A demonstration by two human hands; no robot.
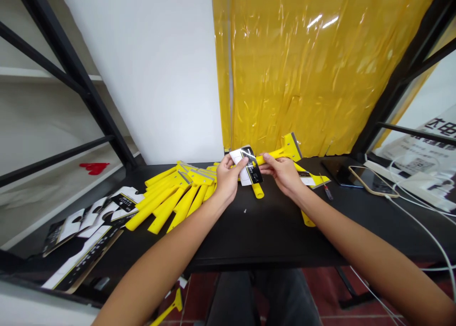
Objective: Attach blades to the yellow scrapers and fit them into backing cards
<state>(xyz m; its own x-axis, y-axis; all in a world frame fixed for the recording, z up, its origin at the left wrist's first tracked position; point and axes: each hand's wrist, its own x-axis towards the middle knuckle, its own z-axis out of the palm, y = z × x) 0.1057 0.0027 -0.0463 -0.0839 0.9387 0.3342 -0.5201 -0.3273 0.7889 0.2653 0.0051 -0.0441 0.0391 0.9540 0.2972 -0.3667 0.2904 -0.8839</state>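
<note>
My left hand (227, 177) is closed on a black-and-white printed card (253, 168), thumb on its face. A yellow scraper (292, 148) is gripped in my right hand (283, 175), its wide blade head pointing up and right. The scraper's handle reaches toward the card and is partly hidden behind it and my fingers. Below the card, a yellow handle end (258, 191) shows on the black table. To the left of my left hand lies a pile of yellow scrapers (167, 200). Beyond my right wrist, another scraper (319, 180) lies with a white-and-black card on it.
More printed cards (85, 259) lie at the table's left end. On the right are a small screwdriver (328, 192), two phones (373, 180) and white cables (422, 216). A yellow plastic curtain (302, 69) hangs behind. Another scraper (173, 307) shows below the table.
</note>
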